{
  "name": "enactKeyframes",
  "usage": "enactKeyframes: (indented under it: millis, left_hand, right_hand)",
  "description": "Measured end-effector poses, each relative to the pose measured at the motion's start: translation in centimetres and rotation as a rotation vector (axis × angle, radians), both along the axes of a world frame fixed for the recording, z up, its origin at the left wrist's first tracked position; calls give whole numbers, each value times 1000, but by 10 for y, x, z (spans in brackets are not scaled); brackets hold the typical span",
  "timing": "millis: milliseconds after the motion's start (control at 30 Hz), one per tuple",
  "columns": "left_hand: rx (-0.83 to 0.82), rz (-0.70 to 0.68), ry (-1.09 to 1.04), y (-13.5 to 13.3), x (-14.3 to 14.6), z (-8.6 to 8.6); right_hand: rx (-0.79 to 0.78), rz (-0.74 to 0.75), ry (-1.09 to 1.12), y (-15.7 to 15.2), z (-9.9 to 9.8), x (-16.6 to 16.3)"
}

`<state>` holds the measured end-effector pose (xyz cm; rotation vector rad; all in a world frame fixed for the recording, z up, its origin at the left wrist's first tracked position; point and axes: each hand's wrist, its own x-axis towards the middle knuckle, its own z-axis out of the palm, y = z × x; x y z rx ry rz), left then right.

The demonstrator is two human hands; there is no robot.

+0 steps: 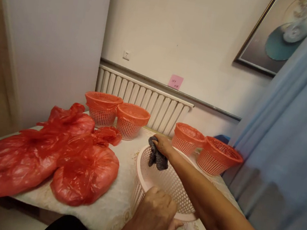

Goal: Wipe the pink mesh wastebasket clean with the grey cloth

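A light pink perforated plastic basket point(142, 170) stands on the table before me, its inside bare of any liner. My left hand point(155, 215) grips its near rim, fingers curled over the edge and thumb pointing right. At the far rim, my right hand point(162, 145) is closed on a dark grey cloth point(158, 158), which drapes down inside the wall. The right forearm crosses over the basket and hides part of its right side.
Several bulging red plastic bags point(86, 174) lie on the left of the table point(120, 197). Behind are baskets lined with red bags: a left pair point(132, 121) and a right pair point(218, 159). A radiator point(144, 98) lines the wall; a blue curtain point(285, 147) hangs right.
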<state>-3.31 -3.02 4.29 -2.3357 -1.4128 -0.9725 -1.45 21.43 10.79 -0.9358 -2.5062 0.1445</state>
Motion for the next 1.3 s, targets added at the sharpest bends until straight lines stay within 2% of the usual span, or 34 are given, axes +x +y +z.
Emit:
enactKeyframes:
  millis: [133,267,433,600,967,1167,1300]
  left_hand:
    - [-16,-2,14,0,-1,3]
    - [-35,4,39,-1,-2,6]
    - [-36,3,55,-2,-2,8]
    - [-21,6,82,0,-3,11]
    - [-14,38,154,-5,-1,16]
    - [-5,32,161,-9,-1,15]
    - [5,37,167,-12,-2,15]
  right_hand:
    - [-15,-143,2,21,-1,45]
    - [-21,-280,8,27,-2,93]
    - [-2,-442,36,22,-9,141]
    - [1,-555,72,2,-19,175]
    - [-3,-670,160,-56,-35,206]
    - [11,-671,225,-90,-38,212]
    - [4,-654,361,-112,-41,215]
